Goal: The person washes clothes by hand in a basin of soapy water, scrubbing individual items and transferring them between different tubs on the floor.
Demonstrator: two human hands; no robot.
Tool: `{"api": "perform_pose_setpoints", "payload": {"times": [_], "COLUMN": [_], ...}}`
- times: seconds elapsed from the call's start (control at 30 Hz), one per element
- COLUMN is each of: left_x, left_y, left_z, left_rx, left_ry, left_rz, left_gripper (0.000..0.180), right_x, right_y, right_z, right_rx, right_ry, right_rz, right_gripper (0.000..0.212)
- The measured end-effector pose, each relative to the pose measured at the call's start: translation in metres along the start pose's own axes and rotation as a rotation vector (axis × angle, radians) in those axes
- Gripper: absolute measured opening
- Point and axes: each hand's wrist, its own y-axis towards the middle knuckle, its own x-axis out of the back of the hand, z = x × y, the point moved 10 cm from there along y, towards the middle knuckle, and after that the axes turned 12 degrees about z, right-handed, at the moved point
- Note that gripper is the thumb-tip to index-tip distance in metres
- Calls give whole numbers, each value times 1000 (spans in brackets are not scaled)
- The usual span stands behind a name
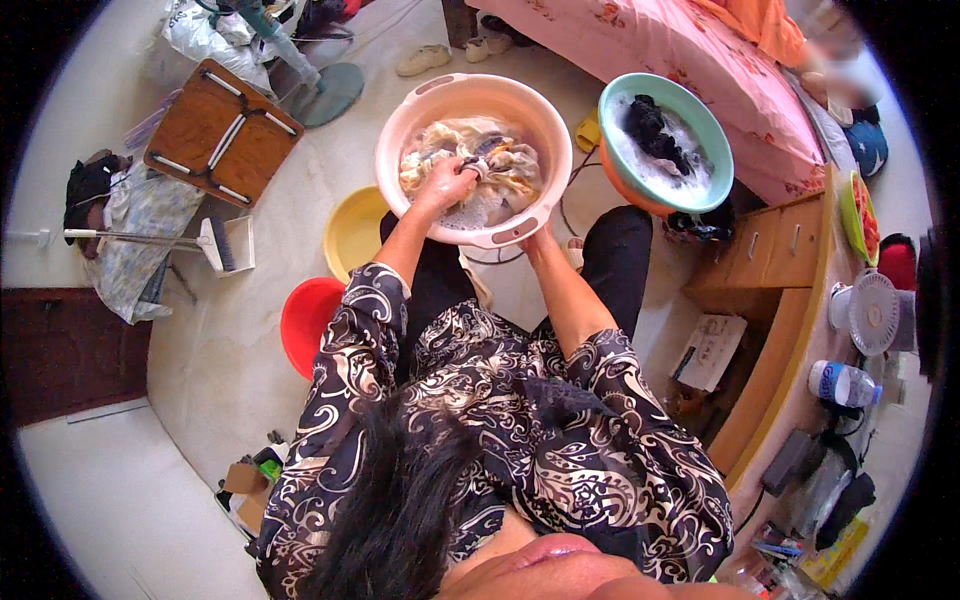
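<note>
In front of me is a pale pink basin (386,130) with wet, light-coloured laundry (520,165) and sudsy water in it. My left hand (450,184) reaches over the near rim, its fingers closed on a bunched part of this cloth. At the basin's near right side, my right hand (541,238) goes beneath the rim by the handle; its fingers are hidden behind the basin wall. A teal basin (724,150) stands to the right, with a dark wet garment (650,130) lying in white foam.
A yellow basin (345,235) and a red basin (305,325) sit to my left. Farther left are a dustpan (232,245) and a brown folding table (222,130). A bed with pink covers (640,40) stands at the back right, a wooden desk (770,250) to my right.
</note>
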Motion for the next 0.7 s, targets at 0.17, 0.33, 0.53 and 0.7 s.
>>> {"api": "perform_pose_setpoints", "payload": {"times": [0.17,0.33,0.53,0.7], "left_x": [-8,-11,-25,-35], "left_y": [0,2,-1,7], "left_z": [-11,-3,-31,-25], "left_rx": [-37,-17,-54,-29], "left_ry": [-48,-38,2,42], "left_rz": [30,41,70,167], "left_gripper": [29,28,30,27], "right_x": [-3,-7,1,6], "right_y": [-6,-16,-35,-55], "right_z": [3,3,19,21], "right_rx": [5,-8,16,26], "right_ry": [-9,-19,-48,-41], "right_rz": [-72,-127,-206,-272], "right_gripper": [48,43,38,35]}}
